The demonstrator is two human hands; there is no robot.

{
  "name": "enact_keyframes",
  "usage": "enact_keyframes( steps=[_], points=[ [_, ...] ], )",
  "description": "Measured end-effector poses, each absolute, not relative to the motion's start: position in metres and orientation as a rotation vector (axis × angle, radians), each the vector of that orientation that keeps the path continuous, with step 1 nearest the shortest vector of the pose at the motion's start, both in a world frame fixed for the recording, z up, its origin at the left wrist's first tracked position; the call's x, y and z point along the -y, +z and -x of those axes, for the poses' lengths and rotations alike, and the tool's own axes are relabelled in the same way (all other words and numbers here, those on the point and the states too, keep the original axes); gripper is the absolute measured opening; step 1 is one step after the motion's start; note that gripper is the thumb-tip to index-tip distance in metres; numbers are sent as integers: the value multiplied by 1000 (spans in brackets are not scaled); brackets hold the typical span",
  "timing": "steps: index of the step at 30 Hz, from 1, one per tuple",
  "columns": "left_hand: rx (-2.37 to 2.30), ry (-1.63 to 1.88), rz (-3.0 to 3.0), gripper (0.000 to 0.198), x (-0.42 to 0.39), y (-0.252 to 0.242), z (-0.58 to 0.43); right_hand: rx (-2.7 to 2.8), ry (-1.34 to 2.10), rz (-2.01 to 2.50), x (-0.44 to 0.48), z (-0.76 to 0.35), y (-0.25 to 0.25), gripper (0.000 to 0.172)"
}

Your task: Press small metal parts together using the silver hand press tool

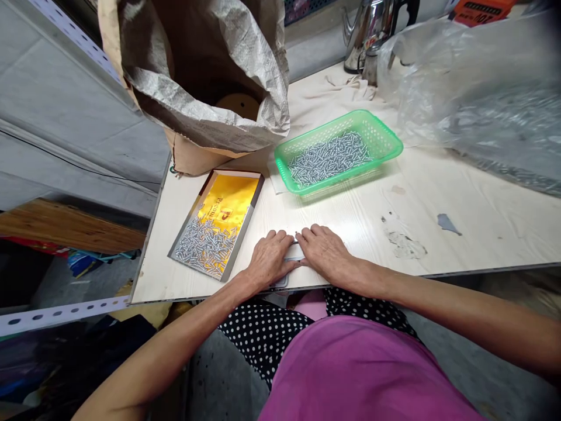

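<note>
Fingers (pixel 310 233) partly hide pale flat piece (pixel 294 252); grip unclear.

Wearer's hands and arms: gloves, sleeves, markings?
Left hand and right hand are ungloved. Forearms are bare, no sleeves over them; no watch or bracelet visible. Also worn: a magenta top and a black garment with white dots below.

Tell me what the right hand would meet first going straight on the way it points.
The right hand would likely meet the bare left hand first, though whether their fingers touch now is unclear.
</note>
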State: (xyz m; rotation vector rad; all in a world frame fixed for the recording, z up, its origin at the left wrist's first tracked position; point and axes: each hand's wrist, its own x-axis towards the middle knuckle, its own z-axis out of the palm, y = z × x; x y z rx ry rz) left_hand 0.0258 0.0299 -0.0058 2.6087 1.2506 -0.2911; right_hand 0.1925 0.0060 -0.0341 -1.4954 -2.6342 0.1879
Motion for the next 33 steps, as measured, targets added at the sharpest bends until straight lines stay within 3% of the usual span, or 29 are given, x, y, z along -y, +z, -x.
enact_keyframes(
  steps=[4, 12, 18, 23, 30, 33],
  points=[
    [-1246, -328, -2601, 33, -29, -5, -27, 2701, 281, 1487, -10, -192, -29, 9],
    [-1258, -332, -2577, 26, -30, -6, -24, 2731, 343, 1407, -13, -194, -27, 14],
    [-1369, 20, -2607, 45, -10, -15, -18, 2597, 324, 1338, -23, -218, -28, 41],
    [-1175, 216, -2659, 50, 28, -36, -26, 2558, 269, 1430, -36, -237, -43, 19],
    [-1078, 246, -2550, 57, 39, -44, -36, 2480, 143, 1598, -69, -231, -38, 17],
    [-1064, 287, -2540, 62, 38, -47, -35, 2588, 70, 1404, -60, -203, -21, 14]
  ],
)
